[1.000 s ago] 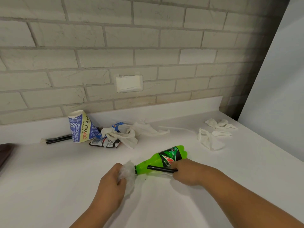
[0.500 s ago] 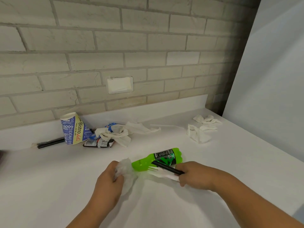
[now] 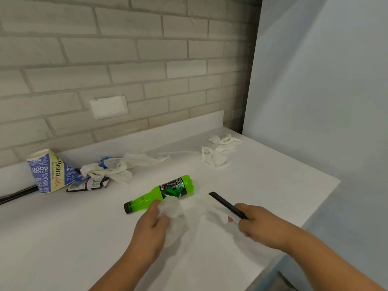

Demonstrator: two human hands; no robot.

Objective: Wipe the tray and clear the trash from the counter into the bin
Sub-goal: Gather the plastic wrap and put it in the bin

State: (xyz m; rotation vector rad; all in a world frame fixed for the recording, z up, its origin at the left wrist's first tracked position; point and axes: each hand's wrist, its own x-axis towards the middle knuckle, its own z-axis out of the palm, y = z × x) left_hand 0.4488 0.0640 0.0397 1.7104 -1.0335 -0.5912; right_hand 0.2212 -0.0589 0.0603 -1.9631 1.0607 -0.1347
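A green plastic bottle (image 3: 159,194) lies on its side on the white counter (image 3: 63,238). Just in front of it my left hand (image 3: 150,232) grips a crumpled white tissue (image 3: 172,215). My right hand (image 3: 262,225) holds a thin black stick (image 3: 225,204) that points up and to the left; something pale sits under it in the fingers. A crushed paper cup (image 3: 47,172), wrappers (image 3: 88,183) and crumpled napkins (image 3: 117,170) lie by the wall. The tray and the bin are out of view.
More crumpled napkins (image 3: 218,151) lie at the back right of the counter. Black sticks (image 3: 14,195) lie at the far left by the cup. The counter's right edge (image 3: 319,202) drops off beside a pale wall. A brick wall backs the counter.
My right hand has drawn the black stick away from the bottle to the right. My left hand with the tissue now sits in front of the bottle's middle. The view has swung right.
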